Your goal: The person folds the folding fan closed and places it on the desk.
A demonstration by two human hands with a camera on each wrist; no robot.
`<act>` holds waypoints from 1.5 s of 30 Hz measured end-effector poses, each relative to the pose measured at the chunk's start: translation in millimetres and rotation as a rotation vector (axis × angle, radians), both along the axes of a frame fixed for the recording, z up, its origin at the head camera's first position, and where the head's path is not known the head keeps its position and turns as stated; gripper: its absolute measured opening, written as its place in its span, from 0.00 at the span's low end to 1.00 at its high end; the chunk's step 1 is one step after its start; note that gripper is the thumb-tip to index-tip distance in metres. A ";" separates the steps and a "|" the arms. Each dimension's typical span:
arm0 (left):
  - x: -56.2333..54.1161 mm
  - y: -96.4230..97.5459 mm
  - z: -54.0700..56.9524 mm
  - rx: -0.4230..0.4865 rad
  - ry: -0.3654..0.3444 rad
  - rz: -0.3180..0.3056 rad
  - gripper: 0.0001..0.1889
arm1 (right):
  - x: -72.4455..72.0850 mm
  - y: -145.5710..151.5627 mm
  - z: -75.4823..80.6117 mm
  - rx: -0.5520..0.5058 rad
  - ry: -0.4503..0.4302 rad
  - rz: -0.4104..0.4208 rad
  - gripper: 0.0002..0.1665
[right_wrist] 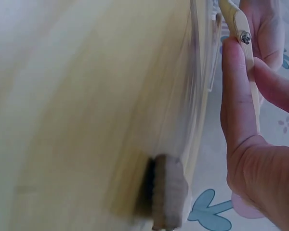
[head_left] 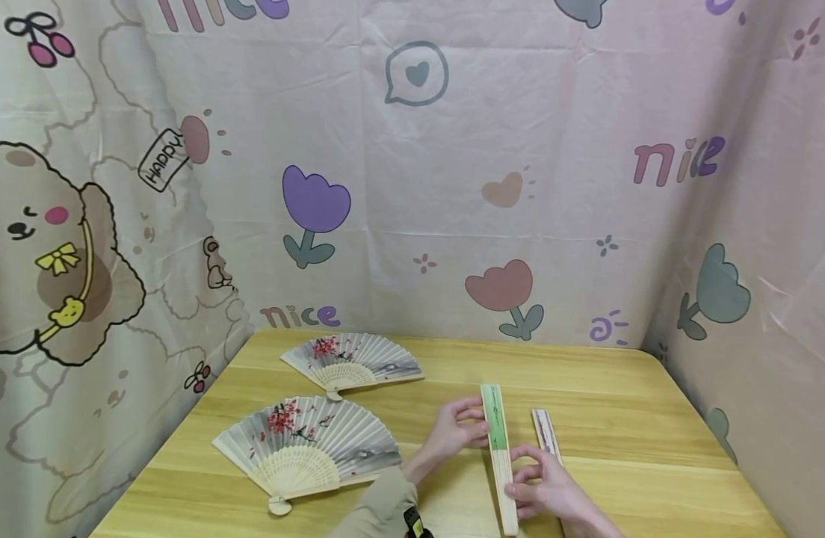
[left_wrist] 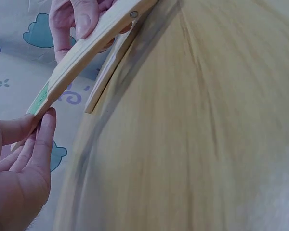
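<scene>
A folded fan [head_left: 498,441] with green cloth and pale wooden ribs is held between both hands, tilted above the table. My left hand [head_left: 453,432] pinches its green end between thumb and fingers, as the left wrist view shows on the green cloth [left_wrist: 40,99]. Near the other end, where the pivot rivet [right_wrist: 245,37] shows, my right hand [head_left: 550,487] grips the ribs. A second folded fan [head_left: 545,432], whitish with a dark pattern, lies on the table just beyond the right hand, which partly covers it.
Two spread fans with red blossoms lie to the left, a nearer fan [head_left: 305,467] and a farther fan [head_left: 352,362]. The nearer one's right tip meets the left sleeve [head_left: 385,502]. Printed cloth [head_left: 412,187] hangs round the wooden table [head_left: 607,403] at the back and sides.
</scene>
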State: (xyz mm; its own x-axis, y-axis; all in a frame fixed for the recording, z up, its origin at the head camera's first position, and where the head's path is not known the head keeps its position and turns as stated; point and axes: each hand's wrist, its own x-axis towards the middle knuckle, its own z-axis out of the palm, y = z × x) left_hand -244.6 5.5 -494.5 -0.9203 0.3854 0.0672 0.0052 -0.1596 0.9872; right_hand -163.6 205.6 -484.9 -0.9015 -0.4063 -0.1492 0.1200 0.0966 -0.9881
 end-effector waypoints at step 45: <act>12.4 19.8 -15.8 -0.055 -0.079 -0.065 0.27 | 2.1 20.7 5.3 0.311 0.012 -0.083 0.34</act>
